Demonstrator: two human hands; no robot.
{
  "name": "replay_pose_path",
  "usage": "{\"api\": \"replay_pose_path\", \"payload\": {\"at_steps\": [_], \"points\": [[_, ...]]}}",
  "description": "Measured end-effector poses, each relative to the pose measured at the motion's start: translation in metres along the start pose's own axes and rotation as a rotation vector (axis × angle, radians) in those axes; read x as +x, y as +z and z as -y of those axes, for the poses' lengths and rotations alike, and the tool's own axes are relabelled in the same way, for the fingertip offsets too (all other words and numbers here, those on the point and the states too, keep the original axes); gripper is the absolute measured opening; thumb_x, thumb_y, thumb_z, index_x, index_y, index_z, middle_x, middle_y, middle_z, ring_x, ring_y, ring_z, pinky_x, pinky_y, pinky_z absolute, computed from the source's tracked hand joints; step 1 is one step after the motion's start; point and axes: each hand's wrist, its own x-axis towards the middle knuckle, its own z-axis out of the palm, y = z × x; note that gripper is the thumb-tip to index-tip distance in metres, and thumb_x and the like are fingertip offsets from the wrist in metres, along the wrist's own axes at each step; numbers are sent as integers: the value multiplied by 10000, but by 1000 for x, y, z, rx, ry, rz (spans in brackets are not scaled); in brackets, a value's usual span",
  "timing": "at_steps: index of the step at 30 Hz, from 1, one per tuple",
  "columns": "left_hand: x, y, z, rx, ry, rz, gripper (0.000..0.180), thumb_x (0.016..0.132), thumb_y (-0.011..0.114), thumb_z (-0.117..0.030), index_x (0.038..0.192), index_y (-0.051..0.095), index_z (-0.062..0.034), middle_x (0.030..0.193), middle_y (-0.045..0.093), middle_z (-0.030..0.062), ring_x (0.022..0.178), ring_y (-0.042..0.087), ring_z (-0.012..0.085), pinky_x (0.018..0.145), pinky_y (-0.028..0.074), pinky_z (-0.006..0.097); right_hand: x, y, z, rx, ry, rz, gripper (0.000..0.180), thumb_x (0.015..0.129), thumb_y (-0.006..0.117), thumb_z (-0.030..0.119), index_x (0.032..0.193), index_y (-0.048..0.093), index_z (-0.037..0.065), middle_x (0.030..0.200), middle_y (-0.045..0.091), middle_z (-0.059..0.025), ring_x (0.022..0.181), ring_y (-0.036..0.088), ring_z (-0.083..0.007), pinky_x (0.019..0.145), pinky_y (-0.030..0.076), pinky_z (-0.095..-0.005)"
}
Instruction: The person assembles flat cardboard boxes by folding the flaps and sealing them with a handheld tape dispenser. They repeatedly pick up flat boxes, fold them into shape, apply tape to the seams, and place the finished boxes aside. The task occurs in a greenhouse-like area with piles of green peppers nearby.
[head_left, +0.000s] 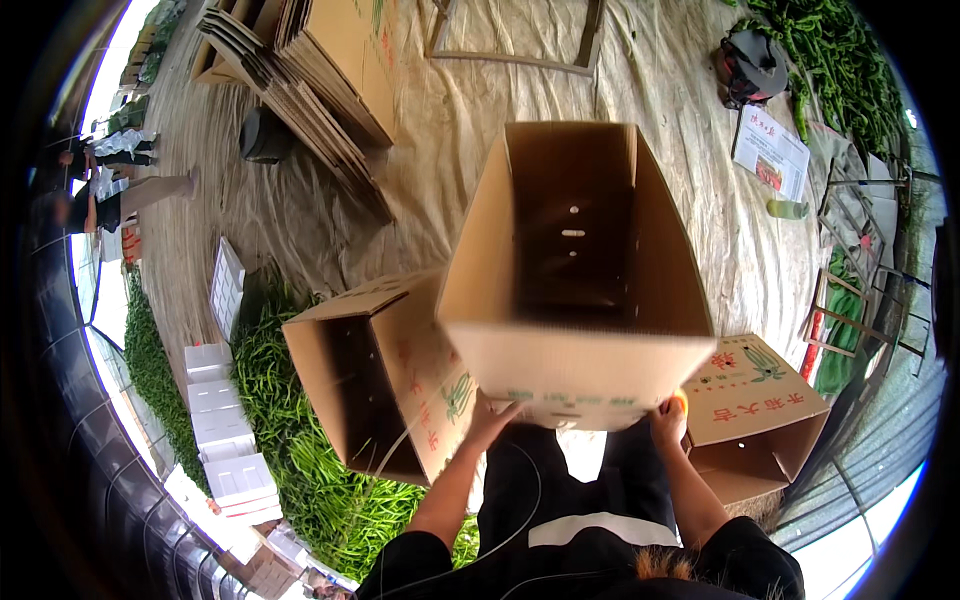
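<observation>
An open-topped cardboard box [575, 365] stands in front of me, its near edge blurred and its inside bare apart from small punched holes. My left hand [490, 422] grips its near left lower corner, with the thumb along the side. At the near right corner my right hand [667, 424] is closed against the same box. A small orange-yellow thing [682, 402] shows beside the right fingers; I cannot make out what it is. Another cardboard box [425, 375] lies on its side to the left, its open end toward me. A third box [750, 400] lies at the right.
Flattened cardboard boxes [340, 90] lean in a stack at the far left. Long green peppers [320, 430] lie heaped at left, with more peppers [835, 65] at far right. White boxes [225, 430], a newspaper [771, 152] and a wooden frame [515, 62] lie around the cloth-covered floor [460, 110].
</observation>
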Motion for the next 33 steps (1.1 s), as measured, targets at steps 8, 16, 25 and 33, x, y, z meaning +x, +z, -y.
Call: {"api": "replay_pose_path", "payload": {"at_steps": [8, 16, 25, 33], "points": [[170, -80, -247, 351, -220, 147, 841, 822, 516, -660, 1342, 452, -3, 1242, 564, 167, 1048, 574, 265, 855, 467, 423, 137, -53, 71, 294, -173, -253, 594, 897, 587, 279, 1375, 357, 14, 1172, 584, -223, 944, 620, -301, 821, 488, -408], [184, -54, -224, 801, -166, 215, 262, 826, 579, -144, 1012, 639, 31, 795, 645, 92, 722, 616, 164, 614, 481, 322, 152, -156, 207, 151, -174, 450, 788, 665, 616, 773, 802, 719, 4, 735, 689, -108, 728, 680, -221, 709, 519, -343], [94, 88, -291, 947, -49, 363, 309, 758, 562, -118, 968, 648, 92, 800, 674, 159, 740, 645, 226, 689, 491, 356, 97, -183, 22, -102, -122, 326, 411, 768, 584, 442, 902, 701, 72, 895, 682, -178, 854, 657, -330, 776, 508, -451], [114, 278, -282, 1294, 507, 652, 326, 857, 528, -212, 1129, 584, -41, 937, 634, 262, 940, 607, 424, 782, 497, 476, -38, -185, -75, 289, 500, 51, 362, 749, 562, 377, 899, 717, 87, 886, 691, -157, 870, 663, -315, 805, 520, -404]]}}
